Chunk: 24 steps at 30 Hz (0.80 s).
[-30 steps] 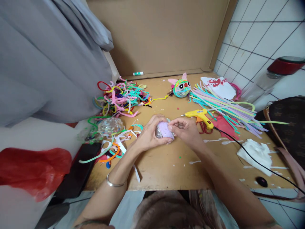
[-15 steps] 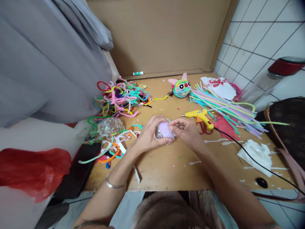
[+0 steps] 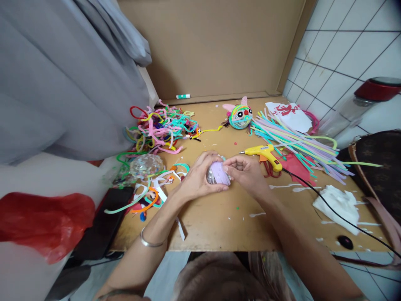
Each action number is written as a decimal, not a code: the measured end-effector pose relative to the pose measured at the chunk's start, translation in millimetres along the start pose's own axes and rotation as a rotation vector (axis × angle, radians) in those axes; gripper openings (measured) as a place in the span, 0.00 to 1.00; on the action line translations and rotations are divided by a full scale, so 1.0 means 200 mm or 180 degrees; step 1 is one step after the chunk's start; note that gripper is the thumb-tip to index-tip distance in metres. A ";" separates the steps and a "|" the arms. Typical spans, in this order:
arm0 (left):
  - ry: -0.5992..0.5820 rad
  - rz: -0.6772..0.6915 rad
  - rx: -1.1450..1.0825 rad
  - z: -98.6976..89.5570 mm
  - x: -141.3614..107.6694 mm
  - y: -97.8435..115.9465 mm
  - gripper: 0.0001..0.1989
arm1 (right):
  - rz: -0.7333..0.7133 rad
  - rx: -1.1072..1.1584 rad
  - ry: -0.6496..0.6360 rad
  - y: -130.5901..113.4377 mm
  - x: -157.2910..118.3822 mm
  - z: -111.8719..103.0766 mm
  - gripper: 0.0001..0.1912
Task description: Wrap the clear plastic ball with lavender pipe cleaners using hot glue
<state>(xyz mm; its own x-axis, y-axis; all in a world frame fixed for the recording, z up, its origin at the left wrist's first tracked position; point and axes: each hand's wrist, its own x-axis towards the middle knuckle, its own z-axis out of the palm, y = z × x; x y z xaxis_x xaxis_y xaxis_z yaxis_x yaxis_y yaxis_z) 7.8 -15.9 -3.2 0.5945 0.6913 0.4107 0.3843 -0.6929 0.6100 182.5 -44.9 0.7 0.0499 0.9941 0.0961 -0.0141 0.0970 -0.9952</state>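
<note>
Cupping the clear round ball (image 3: 211, 175) banded with lilac strips (image 3: 220, 173), left of the yellow plastic glue gun (image 3: 265, 156), your left hand (image 3: 202, 173) steadies it; your right hand (image 3: 246, 169), pinching the strips, could burn against the gun's metal nozzle (image 3: 242, 152) if hot.

Soft, diffuse light leaves the brown board (image 3: 216, 48) shadowed at left, and the edges look stretched.

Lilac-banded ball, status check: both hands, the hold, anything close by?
Left hand cupped around the lilac-banded ball. Right hand: fingers at its right side, what they pinch unclear. Yellow glue gun lies just beyond the right hand.
</note>
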 end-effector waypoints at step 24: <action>0.0237 -0.0057 -0.0121 0.00 0.01 -0.02 0.28 | -0.0195 -0.0132 0.0195 -0.05 0.01 -0.04 0.20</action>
<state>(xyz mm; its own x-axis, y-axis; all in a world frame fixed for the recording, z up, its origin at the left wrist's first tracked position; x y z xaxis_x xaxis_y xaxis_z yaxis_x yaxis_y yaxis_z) 8.3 -11.7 -5.1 0.5331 0.7177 0.4479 0.3665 -0.6731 0.6423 190.3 -45.0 10.8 0.1105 0.9814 0.1569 0.0321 0.1543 -0.9875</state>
